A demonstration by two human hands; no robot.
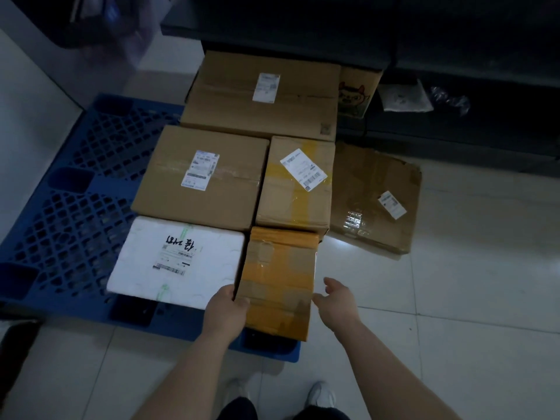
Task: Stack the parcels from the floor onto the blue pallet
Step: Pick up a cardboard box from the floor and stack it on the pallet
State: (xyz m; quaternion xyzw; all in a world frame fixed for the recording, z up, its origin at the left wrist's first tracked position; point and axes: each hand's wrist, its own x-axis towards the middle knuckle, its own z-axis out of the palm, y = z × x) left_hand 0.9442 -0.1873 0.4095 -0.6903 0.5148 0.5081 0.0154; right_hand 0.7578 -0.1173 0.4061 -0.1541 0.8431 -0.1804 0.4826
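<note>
**A:** Where is the parcel sitting?

**B:** I am seeing the yellow-taped parcel (278,277) resting at the near right corner of the blue pallet (75,207), pressed against the white foam box (175,259).

**A:** And the grips?

**B:** The left grip (225,307) is clasping the parcel's left edge, thumb on top. The right grip (336,301) is hovering spread open just off its right side, holding nothing.

**A:** What is worrying you?

**B:** The parcel seems to be overhanging the pallet's right edge. Held on one side only, it could be tipping toward the floor. I am also fearing pinched fingers against the foam box.
</note>
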